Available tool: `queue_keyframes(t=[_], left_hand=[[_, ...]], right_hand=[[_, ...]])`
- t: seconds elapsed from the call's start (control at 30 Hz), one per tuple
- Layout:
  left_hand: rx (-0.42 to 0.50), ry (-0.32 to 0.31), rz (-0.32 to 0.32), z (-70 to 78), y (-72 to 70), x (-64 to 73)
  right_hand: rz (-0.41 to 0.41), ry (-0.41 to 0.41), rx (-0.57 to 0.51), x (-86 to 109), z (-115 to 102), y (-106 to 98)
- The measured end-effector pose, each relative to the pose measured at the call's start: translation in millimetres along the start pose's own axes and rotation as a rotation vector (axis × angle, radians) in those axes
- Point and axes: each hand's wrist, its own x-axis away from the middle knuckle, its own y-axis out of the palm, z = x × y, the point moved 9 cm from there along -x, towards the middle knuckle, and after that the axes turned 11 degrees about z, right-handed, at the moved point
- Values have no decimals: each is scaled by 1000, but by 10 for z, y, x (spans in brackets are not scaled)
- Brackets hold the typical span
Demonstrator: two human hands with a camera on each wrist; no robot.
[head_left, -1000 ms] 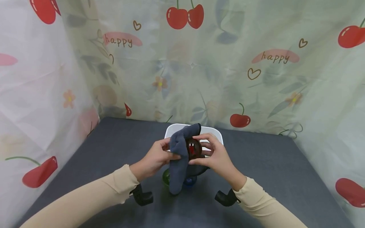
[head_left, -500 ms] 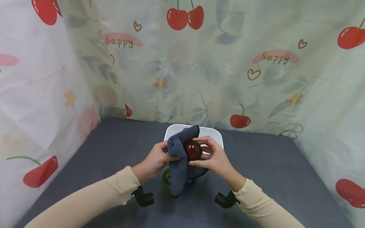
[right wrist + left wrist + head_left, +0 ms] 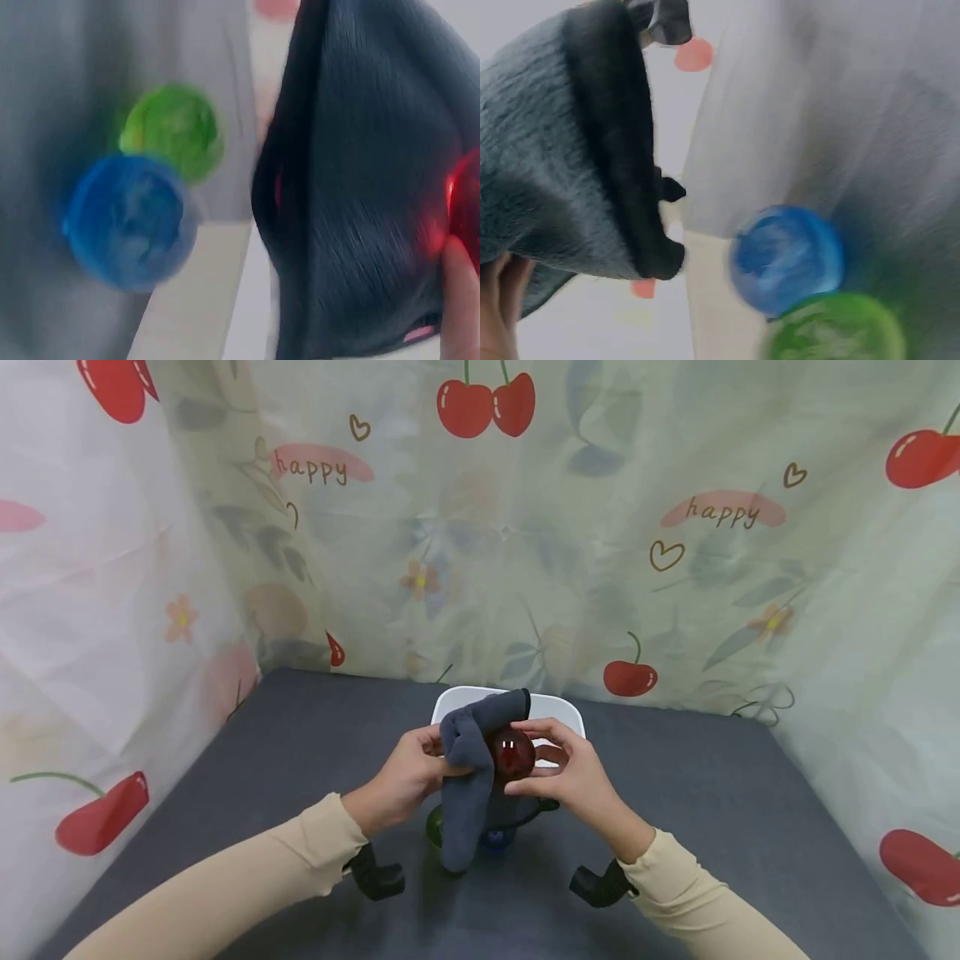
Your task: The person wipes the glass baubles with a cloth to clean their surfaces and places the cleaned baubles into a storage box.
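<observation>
My left hand (image 3: 408, 774) grips a grey cloth (image 3: 465, 785) with a dark edge, thumb in front of a bunched fold. The cloth hangs down in front of the white bin. A shiny, see-through red ball (image 3: 513, 754) is held between the thumb and fingers of my right hand (image 3: 564, 760), its left side against the cloth. In the right wrist view the red ball (image 3: 469, 210) shows at the right edge with a fingertip just below it. A blue ball (image 3: 786, 259) and a green ball (image 3: 840, 330) rest on the table below, partly hidden by the cloth in the head view.
Behind the hands stands a white bin (image 3: 450, 700), its front hidden by the cloth and hands. The dark grey table (image 3: 675, 793) is backed by a cherry-print curtain (image 3: 487, 552). Black camera mounts (image 3: 375, 872) hang under both wrists.
The red ball and my right hand have shifted slightly to the right. The ball looks brighter red than before. My left hand keeps its grip on the cloth.
</observation>
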Motion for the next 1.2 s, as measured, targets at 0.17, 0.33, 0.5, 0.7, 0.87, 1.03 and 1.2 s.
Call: queue_keyframes(t=[0.17, 0.33, 0.5, 0.7, 0.87, 1.03, 1.2], left_hand=[[-112, 11, -25, -9, 31, -20], [-187, 15, -8, -97, -20, -14], [-50, -7, 1, -137, -63, -12], [-46, -2, -61, -79, 32, 5], [-106, 46, -27, -12, 34, 5], [-50, 48, 10, 17, 16, 2], [3, -6, -12, 24, 87, -31]], right_hand=[[6, -208, 303, 38, -155, 70], [-16, -383, 566, 116, -225, 137], [-21, -97, 138, 74, -51, 55], [14, -175, 171, 55, -134, 58], [66, -435, 507, 92, -324, 61], [22, -147, 192, 17, -155, -44], [11, 22, -31, -13, -60, -42]])
